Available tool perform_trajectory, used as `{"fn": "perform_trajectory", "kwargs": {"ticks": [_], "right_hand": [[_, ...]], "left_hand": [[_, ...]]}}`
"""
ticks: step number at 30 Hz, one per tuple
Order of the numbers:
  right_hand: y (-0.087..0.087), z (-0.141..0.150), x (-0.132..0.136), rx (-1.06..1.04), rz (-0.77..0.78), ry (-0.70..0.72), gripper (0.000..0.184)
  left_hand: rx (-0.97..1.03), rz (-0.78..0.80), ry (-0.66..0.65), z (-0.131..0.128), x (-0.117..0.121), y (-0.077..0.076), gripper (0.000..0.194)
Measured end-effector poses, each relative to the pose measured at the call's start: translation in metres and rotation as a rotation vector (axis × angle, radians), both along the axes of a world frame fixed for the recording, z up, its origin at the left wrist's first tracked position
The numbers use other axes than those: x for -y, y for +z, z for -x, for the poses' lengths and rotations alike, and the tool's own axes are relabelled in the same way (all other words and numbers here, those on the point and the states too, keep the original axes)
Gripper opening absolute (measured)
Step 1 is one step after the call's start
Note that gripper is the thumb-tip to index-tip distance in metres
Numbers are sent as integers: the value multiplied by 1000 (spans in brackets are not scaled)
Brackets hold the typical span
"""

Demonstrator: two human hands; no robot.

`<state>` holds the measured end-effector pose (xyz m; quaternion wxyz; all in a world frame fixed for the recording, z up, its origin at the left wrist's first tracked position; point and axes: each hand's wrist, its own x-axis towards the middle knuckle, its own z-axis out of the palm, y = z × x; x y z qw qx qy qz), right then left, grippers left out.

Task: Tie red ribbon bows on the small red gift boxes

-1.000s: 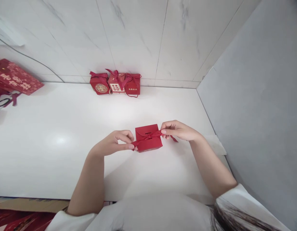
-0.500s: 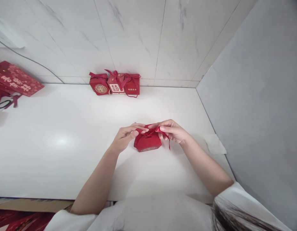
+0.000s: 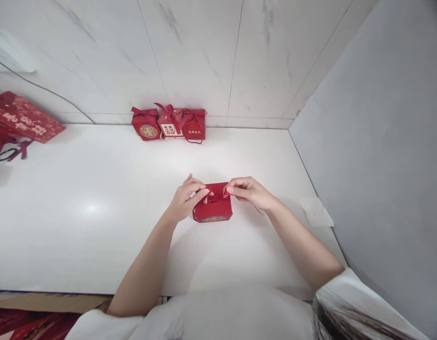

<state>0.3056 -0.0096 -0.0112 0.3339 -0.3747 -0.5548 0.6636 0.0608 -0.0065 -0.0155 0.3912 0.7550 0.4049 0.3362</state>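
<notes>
From my end, the red box sits right of the middle of the white tabletop, well in from its front edge; my left hand and right hand each pinch the red ribbon above its top. Table stretches broadly to my left; on the right, the grey wall bounds it, a pale sheet beside that edge. Beyond the box, three ribboned boxes line the tiled wall; far left, red packaging blocks that corner.
</notes>
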Motion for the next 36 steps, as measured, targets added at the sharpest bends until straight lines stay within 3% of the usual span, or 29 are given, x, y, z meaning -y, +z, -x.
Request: {"fn": "perform_trajectory", "kwargs": {"ticks": [7, 14, 25, 31, 36], "right_hand": [[-4, 9, 1, -37, -80, -26, 26], [-7, 11, 2, -56, -76, -44, 23], [-16, 22, 6, -60, -130, -254, 28], [-16, 24, 7, -103, -143, -228, 26], [-16, 26, 8, -119, -139, -206, 30]], "left_hand": [[109, 21, 33, -4, 0, -12, 19], [112, 170, 107, -11, 10, 0, 23], [101, 72, 95, -13, 11, -3, 21], [50, 94, 55, -12, 10, -1, 20], [134, 170, 47, -14, 13, -2, 15]]}}
